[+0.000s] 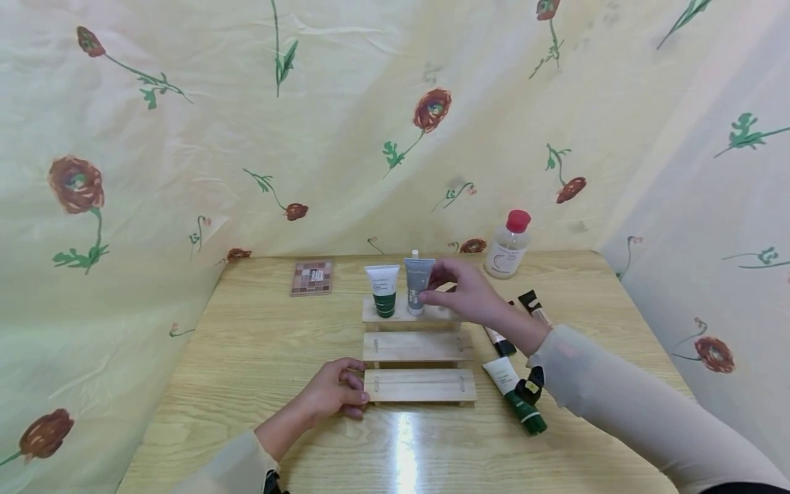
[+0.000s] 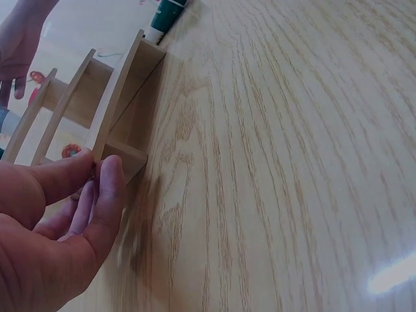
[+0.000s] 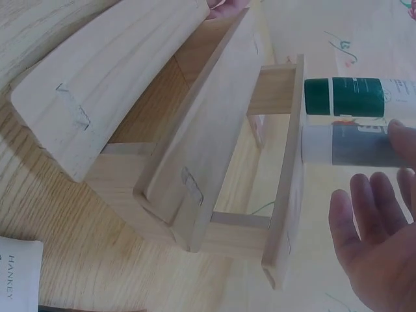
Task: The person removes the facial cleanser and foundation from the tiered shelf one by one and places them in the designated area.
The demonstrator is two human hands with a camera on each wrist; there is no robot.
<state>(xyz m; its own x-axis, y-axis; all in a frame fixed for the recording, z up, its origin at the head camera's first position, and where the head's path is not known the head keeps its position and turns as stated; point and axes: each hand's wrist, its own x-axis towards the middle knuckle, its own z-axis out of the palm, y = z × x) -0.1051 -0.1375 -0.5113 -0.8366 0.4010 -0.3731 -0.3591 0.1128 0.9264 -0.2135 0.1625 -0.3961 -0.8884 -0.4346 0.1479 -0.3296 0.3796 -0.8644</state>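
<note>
A three-step wooden rack (image 1: pixel 420 385) stands on the table. At its lowest step's left end, my left hand (image 1: pixel 336 390) pinches the board's edge between thumb and fingers; the left wrist view also shows this hand (image 2: pixel 71 221). On the top step a grey tube (image 1: pixel 416 283) stands cap down, and my right hand (image 1: pixel 463 291) holds its right side with the thumb in front. In the right wrist view the other fingers (image 3: pixel 370 208) spread away from the grey tube (image 3: pixel 357 144). Beside it stands a white and green tube (image 1: pixel 383 291), also cap down.
Right of the rack lie another white and green tube (image 1: pixel 515 398), a tube with a black cap (image 1: pixel 503 343) and a dark-ended tube (image 1: pixel 535 307). A clear bottle with a red cap (image 1: pixel 508 247) stands at the back. A flat palette (image 1: pixel 311 278) lies back left. Flowered cloth (image 1: pixel 345 137) hangs behind.
</note>
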